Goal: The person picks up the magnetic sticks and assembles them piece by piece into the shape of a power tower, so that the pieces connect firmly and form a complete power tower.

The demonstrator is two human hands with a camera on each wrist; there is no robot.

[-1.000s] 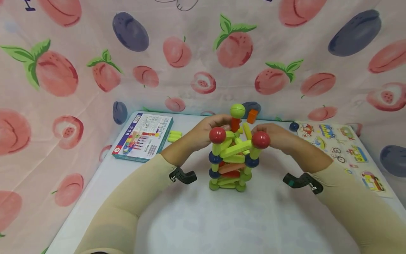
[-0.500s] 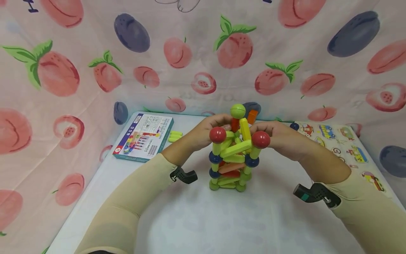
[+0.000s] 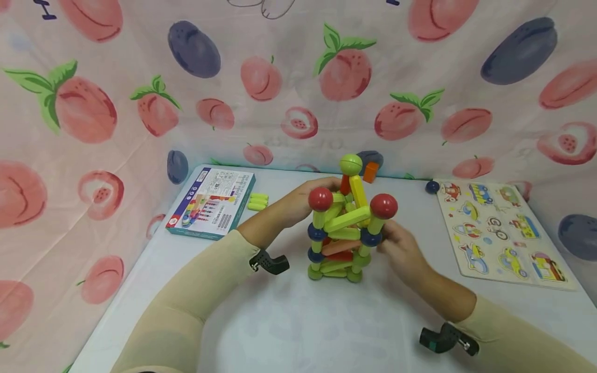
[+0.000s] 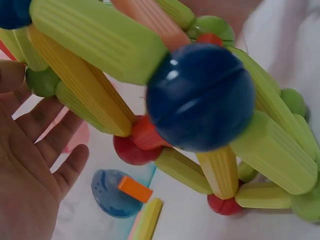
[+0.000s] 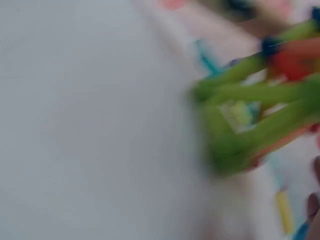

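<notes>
A tower of magnetic sticks and balls stands mid-table, mostly lime green, with red balls on two front corners. At its back, a lime ball tops a red stick, and a yellow stick leans up to that ball. My left hand holds the tower's upper back near the red stick; in the left wrist view its other fingers spread beside the tower. Blurred by motion, my right hand is at the tower's right side, holding nothing visible, its fingertips partly hidden behind a blue ball.
A boxed toy set lies at the back left, with several green sticks beside it. An orange block and a dark blue ball lie behind the tower. A picture puzzle board covers the right side.
My right hand brought the yellow stick up against the lime ball, let go, and has come down and nearer along the tower's right side. My left hand has stayed almost in place.
</notes>
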